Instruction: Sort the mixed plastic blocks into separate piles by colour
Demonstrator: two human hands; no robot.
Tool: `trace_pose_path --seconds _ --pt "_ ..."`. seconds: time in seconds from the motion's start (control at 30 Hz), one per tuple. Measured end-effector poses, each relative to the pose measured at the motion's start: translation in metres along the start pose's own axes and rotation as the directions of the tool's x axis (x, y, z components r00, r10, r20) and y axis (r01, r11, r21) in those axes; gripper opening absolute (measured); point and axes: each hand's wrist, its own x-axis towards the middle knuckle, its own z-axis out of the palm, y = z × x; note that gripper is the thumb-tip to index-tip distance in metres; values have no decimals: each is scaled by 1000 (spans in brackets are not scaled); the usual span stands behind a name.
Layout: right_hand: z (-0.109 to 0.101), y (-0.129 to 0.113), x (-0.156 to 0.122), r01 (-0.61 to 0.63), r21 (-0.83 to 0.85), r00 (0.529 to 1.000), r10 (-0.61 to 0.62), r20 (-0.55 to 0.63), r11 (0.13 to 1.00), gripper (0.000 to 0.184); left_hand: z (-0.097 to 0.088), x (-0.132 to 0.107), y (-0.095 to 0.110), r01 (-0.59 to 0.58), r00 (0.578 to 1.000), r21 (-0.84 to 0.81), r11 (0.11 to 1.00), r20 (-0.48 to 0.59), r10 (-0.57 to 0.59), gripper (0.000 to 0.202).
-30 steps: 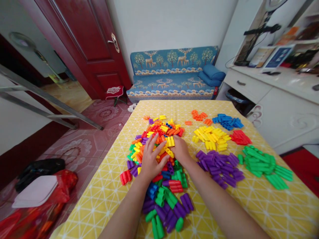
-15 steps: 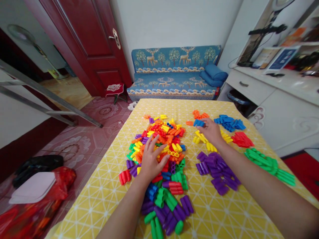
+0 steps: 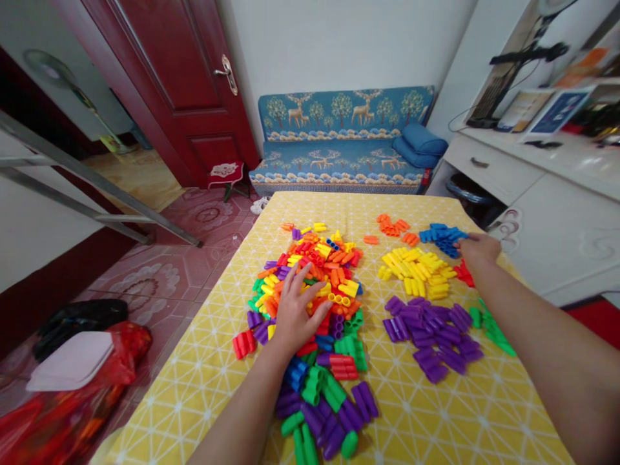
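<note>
My left hand [image 3: 296,310] rests with spread fingers over a mixed heap of bullet-shaped plastic building pieces [image 3: 339,255] in red, orange, yellow, purple, green and blue. Nothing is gripped in it. On the other side, my right hand [image 3: 480,250] is at the edge of the blue pile [image 3: 440,236], its fingertips pinched on a blue plastic piece [image 3: 458,244]. Below that wrist, red pieces [image 3: 464,274] and green pieces [image 3: 495,329] are partly covered by the hand and forearm. Yellow pieces [image 3: 419,271], purple pieces [image 3: 431,332] and orange pieces [image 3: 391,225] lie in separate groups.
A yellow patterned cloth [image 3: 194,381] covers the table. Beyond its far edge stands a blue sofa [image 3: 334,155]. A white cabinet [image 3: 557,213] is at the right. Left of the table, bags [image 3: 130,349] lie on the floor near a metal ladder [image 3: 106,206].
My right hand has carried the blue piece rightward from above the yellow group to the blue pile. My left hand has stayed over the mixed heap.
</note>
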Motion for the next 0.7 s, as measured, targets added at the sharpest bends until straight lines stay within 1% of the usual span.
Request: trace_pose_path --seconds 0.07,0.1,0.13,0.17,0.2,0.23,0.27,0.3,0.33,0.37,0.43,0.47,0.5,0.53,0.6,0.7 --pt "2 -8 -6 -69 -76 988 57 -143 995 11 0 0 0 1 1000 -3 1000 -1 -1 31" --pt "5 -14 -10 -85 -103 978 63 -201 991 12 0 0 0 2 1000 -3 1000 -1 -2 31" --pt "9 -23 -16 -77 -121 972 48 -231 990 16 0 0 0 2 1000 -3 1000 -1 -2 30" --pt "15 -34 -23 -53 -130 971 21 -236 990 20 0 0 0 3 1000 -4 1000 0 -3 30" --pt "23 -47 -31 -15 -122 979 -11 -205 992 23 -1 0 0 4 1000 -3 1000 2 -4 30" --pt "32 -61 -42 32 -94 989 -45 -138 995 25 -1 0 0 6 1000 -3 1000 2 -6 29" --pt "41 -77 -54 75 -60 996 -78 -52 995 25 -1 0 0 8 1000 -3 1000 3 -8 29" --pt "51 -93 -68 119 4 990 -119 70 993 26 -1 0 0 9 1000 -3 1000 2 -9 28" --pt "61 -110 -83 174 78 959 -187 213 982 26 -1 0 0 9 1000 -3 1000 1 -9 28" --pt "71 -126 -99 234 137 906 -267 328 963 26 -1 0 0 8 1000 -2 1000 1 -8 28" --pt "87 -154 -129 353 214 778 -413 474 911 30 -1 0 0 6 1000 -2 1000 3 -6 28" --pt "94 -166 -141 413 232 721 -471 508 881 35 0 0 -1 6 1000 -3 1000 3 -6 28" --pt "101 -176 -151 462 232 680 -509 528 856 41 0 0 -1 6 1000 -5 1000 2 -6 28" --pt "106 -184 -159 499 217 653 -528 543 839 47 0 0 -1 3 1000 -8 1000 0 -3 28" --pt "116 -194 -169 544 154 636 -525 565 825 54 0 0 -2 1 1000 -13 1000 -5 -1 28" --pt "125 -204 -174 590 47 630 -496 597 806 58 0 0 -1 3 1000 -9 1000 -5 -3 27"
